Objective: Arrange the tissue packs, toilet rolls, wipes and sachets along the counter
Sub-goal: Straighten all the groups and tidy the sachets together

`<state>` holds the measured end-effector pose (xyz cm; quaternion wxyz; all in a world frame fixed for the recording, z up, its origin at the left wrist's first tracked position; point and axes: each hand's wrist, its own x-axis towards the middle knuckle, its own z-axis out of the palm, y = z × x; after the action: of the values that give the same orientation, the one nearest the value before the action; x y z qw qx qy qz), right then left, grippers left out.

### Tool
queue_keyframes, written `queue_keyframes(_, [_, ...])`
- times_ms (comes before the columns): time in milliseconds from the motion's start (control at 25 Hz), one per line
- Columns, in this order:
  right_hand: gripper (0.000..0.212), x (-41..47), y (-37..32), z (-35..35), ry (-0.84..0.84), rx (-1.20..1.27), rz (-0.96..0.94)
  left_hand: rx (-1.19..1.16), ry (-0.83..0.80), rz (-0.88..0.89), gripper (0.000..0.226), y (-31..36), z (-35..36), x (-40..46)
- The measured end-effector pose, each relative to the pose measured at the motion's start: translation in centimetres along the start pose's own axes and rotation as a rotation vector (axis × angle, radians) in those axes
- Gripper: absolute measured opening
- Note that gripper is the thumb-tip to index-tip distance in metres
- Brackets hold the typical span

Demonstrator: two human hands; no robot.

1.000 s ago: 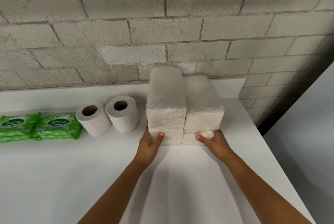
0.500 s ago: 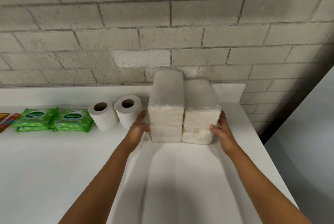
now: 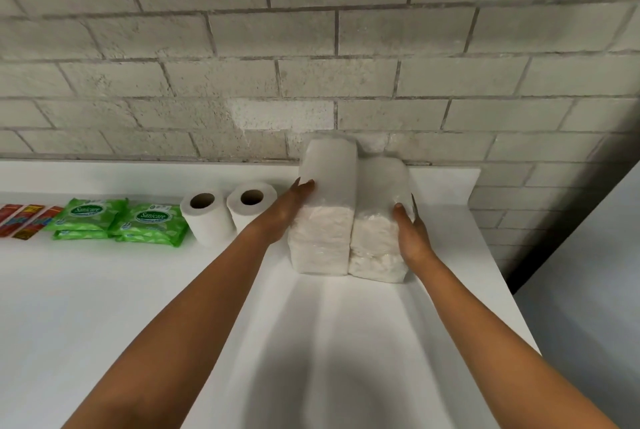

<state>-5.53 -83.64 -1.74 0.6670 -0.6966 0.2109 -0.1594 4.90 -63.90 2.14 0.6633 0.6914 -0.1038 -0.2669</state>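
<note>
Plastic-wrapped tissue packs [image 3: 349, 220] are standing upright side by side at the counter's [image 3: 104, 307] right end, seemingly touching the block wall. Flat, open left hand [image 3: 284, 217] is pressing their left face while right hand [image 3: 410, 238] is cupping the right; long axes are running vertically, toilet rolls [image 3: 228, 217] sitting just left

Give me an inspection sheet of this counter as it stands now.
Surface: white counter, bare in front.
Job's things: two tissue packs upright, side by side near the wall; two toilet rolls on end; two green wipes packs; red sachets at far left.
Clutter: nothing seen.
Hands: left hand and right hand flat on the packs' outer sides.
Cables: nothing seen.
Surroundings: grey block wall behind.
</note>
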Motion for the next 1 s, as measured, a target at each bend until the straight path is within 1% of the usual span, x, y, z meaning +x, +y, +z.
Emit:
queue_keyframes(40, [0.054,0.0,0.1,0.0,-0.023,0.012,0.003,0.006,0.004,0.001,0.046,0.0,-0.1,0.1])
queue_keyframes(120, [0.062,0.3,0.2,-0.7,-0.08,0.121,0.046,0.02,0.037,-0.037,0.039,0.5,-0.4,0.0])
queue_keyframes(160, [0.059,0.4,-0.1,-1.2,-0.093,0.2,0.052,0.014,0.061,-0.066,0.042,1.0,-0.7,0.2])
queue_keyframes(200, [0.051,0.6,-0.6,-1.8,-0.07,0.267,0.053,0.015,0.075,-0.083,0.049,1.3,-1.4,0.7])
queue_keyframes(240, [0.05,1.3,-1.0,-2.5,-0.024,0.32,0.074,0.004,0.089,-0.093,0.055,1.8,-1.6,0.9])
queue_keyframes(320, [0.053,3.0,-1.1,-3.6,0.039,0.289,0.143,-0.089,0.133,-0.089,0.058,2.2,-1.8,1.7])
queue_keyframes(360, [0.054,3.6,-1.2,-3.8,0.028,0.248,0.174,-0.161,0.143,-0.079,0.054,2.0,-1.6,2.2])
queue_keyframes(400, [0.055,4.3,-0.9,-3.6,-0.006,0.21,0.198,-0.222,0.117,-0.067,0.048,1.8,-1.3,2.3])
queue_keyframes(440, [0.055,4.8,-0.6,-3.3,-0.056,0.215,0.221,-0.268,0.066,-0.065,0.046,1.4,-1.1,2.6])
queue_keyframes(520, [0.052,5.1,-0.1,-2.9,-0.117,0.249,0.248,-0.346,-0.004,-0.086,0.048,0.6,-0.8,2.8])
queue_keyframes(640, [0.045,5.2,0.0,-1.7,-0.117,0.274,0.282,-0.442,-0.031,-0.111,0.043,0.0,-0.7,3.0])
queue_keyframes(840, [0.043,5.8,0.2,-0.9,-0.047,0.425,0.384,-0.519,0.025,-0.087,0.036,-0.9,-0.4,3.7])
queue_keyframes(920, [0.042,5.6,0.2,-0.7,-0.034,0.459,0.398,-0.552,0.057,-0.069,0.041,-1.0,-0.2,3.8])
queue_keyframes(960, [0.041,5.5,0.2,-0.6,-0.037,0.468,0.398,-0.552,0.047,-0.057,0.043,-0.9,0.2,3.8])
queue_keyframes(1000, [0.04,5.5,0.5,-0.6,-0.033,0.469,0.393,-0.558,0.042,-0.044,0.041,-0.9,0.5,3.7])
